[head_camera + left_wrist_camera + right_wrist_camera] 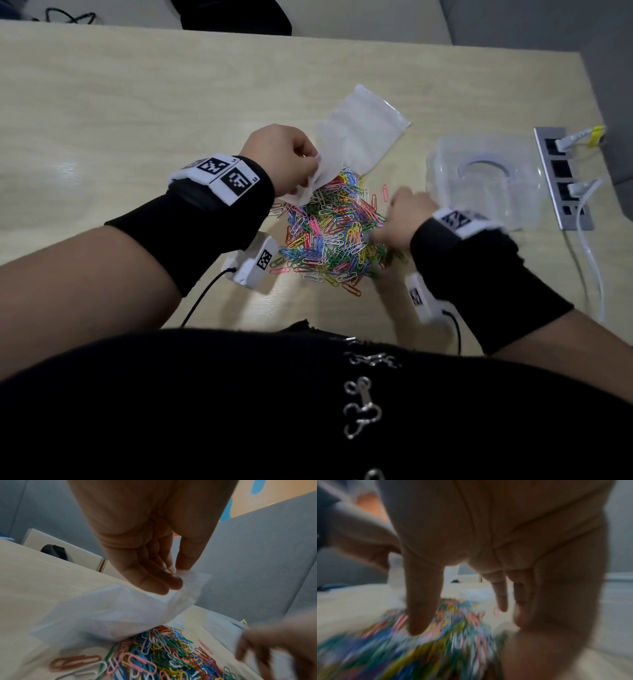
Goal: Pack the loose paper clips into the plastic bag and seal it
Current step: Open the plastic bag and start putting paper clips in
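A heap of coloured paper clips (332, 229) (164, 655) (423, 649) lies on the wooden table in front of me. A clear plastic bag (356, 137) (109, 614) slants over the heap's far left edge. My left hand (301, 168) (175, 577) pinches the bag's near edge between thumb and fingertips, holding it above the clips. My right hand (387, 233) (462, 615) hangs over the right side of the heap, fingers spread and pointing down at the clips, blurred by motion and holding nothing that I can see.
A clear plastic box (486, 178) stands just right of the heap, close to my right hand. Further right, a metal socket strip (561, 178) with white cables (592, 260) is set into the table. The table edge runs behind it.
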`<state>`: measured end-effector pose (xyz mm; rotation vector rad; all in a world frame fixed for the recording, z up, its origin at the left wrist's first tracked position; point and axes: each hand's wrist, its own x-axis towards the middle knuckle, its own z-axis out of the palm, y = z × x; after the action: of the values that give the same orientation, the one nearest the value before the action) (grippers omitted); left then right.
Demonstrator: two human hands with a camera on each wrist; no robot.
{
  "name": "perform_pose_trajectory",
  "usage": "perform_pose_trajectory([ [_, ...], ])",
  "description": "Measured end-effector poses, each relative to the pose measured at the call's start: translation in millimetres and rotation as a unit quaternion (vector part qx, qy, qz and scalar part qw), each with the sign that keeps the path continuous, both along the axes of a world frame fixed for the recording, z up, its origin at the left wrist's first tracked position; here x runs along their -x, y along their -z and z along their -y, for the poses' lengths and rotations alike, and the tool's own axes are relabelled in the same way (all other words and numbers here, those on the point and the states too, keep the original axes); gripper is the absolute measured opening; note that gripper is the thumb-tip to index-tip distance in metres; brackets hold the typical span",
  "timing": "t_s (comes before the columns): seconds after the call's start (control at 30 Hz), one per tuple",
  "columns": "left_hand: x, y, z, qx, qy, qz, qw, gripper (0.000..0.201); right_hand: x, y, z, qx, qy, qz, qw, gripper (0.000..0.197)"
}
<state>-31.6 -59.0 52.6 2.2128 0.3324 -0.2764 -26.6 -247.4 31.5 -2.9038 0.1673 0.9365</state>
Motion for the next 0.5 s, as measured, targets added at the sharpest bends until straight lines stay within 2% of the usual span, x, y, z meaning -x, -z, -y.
perform_pose_trajectory([
  [0.03, 0.8, 1.0, 0.1, -0.002, 0.002, -0.002, 1.0, 0.012, 11.3, 4.9, 5.8, 0.054, 0.009, -0.024, 0.998, 0.102],
  [0.1, 2.2, 3.6, 0.9, 0.001, -0.001, -0.005, 1.0, 0.013, 28.7, 14.8, 13.6, 0.081, 0.021, -0.05, 0.995, 0.12],
  [0.17, 3.1, 5.9, 1.7, 0.004, -0.003, -0.008, 1.0, 0.012, 34.5, 21.3, 14.2, 0.042, 0.042, -0.051, 0.997, 0.121],
  [0.27, 5.2, 8.1, 2.7, 0.006, -0.002, -0.01, 1.0, 0.012, 30.7, 24.1, -0.3, -0.02, 0.054, -0.01, 0.998, 0.121],
  [0.37, 5.9, 8.1, 2.6, 0.002, 0.004, -0.009, 1.0, 0.012, 19.9, 28.6, -15.6, -0.052, 0.005, 0.034, 0.998, 0.106],
  [0.5, 6.4, 6.8, 1.4, 0.001, 0.011, -0.01, 1.0, 0.011, 7.6, 33.6, -19.8, -0.096, -0.032, 0.068, 0.993, 0.062],
])
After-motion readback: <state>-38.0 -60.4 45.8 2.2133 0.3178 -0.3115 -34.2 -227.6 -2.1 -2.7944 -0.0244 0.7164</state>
